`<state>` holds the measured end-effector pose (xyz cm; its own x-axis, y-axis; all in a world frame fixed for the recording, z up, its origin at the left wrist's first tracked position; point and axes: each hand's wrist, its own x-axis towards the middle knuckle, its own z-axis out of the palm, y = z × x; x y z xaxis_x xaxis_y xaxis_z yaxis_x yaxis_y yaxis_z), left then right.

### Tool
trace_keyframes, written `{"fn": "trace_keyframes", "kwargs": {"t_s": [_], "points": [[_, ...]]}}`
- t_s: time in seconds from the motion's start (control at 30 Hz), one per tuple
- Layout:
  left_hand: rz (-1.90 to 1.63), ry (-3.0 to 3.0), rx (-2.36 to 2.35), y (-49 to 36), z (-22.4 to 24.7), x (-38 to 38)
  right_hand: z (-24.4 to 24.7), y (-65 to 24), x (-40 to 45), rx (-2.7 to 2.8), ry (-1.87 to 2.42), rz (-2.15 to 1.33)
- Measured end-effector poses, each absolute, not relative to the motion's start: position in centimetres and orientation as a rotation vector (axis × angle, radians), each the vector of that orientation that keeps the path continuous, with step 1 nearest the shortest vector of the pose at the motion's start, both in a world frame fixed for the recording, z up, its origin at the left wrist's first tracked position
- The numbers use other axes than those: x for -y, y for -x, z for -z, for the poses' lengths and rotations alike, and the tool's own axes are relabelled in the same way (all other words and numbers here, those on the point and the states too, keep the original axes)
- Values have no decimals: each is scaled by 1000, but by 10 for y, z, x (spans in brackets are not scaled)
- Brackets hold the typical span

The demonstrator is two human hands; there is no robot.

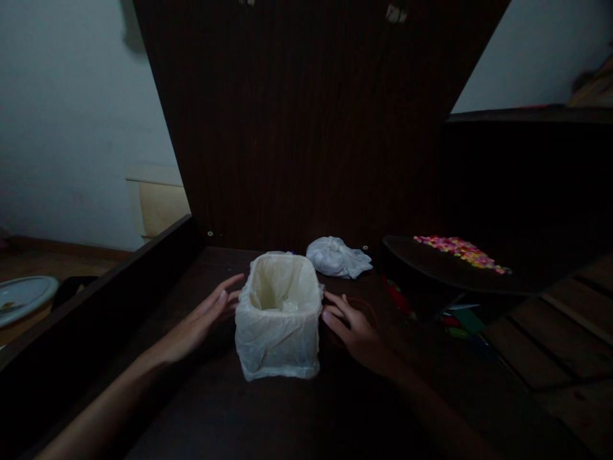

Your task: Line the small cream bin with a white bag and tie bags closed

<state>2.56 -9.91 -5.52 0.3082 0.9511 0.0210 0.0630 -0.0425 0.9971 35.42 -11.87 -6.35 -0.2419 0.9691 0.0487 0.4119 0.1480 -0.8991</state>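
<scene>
The bin (278, 342), lined with a whitish plastic bag folded over its rim, stands upright on the dark counter (225, 415), between the two hands. The left hand (215, 308) is at its left side, fingers extended and loosely spread, gripping nothing. The right hand (347, 324) meets the liner's right edge with bent fingers; whether they pinch the plastic, I cannot tell. Just beyond the bin, to the right, lies a knotted white bag (335, 257). Farther right, small pink and yellow pieces (460, 251) lie scattered on a rounded shelf (407, 254).
</scene>
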Motion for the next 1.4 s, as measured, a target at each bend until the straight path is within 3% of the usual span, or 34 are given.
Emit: {"fn": "trace_keyframes", "kwargs": {"t_s": [0.13, 0.43, 0.8, 1.1, 1.27, 1.4], "points": [[-1049, -1416, -952, -30, 48, 108, 61, -344, 121, 1431, 1131, -1204], [-1253, -1845, -991, -51, 12, 124, 45, -333, 132, 1392, 1075, -1038], [-1263, -2363, -927, -71, -6, 113, 14, -326, 129, 1726, 1056, -333], [-1024, -2288, -978, -86, -28, 104, -45, -311, 103, 1685, 853, -693], [-1156, -2414, -785, -92, -38, 83, -65, -293, 101, 1801, 624, -896], [-1486, -2255, -812, -89, -53, 71, -64, -289, 92, 1703, 631, -792]]}}
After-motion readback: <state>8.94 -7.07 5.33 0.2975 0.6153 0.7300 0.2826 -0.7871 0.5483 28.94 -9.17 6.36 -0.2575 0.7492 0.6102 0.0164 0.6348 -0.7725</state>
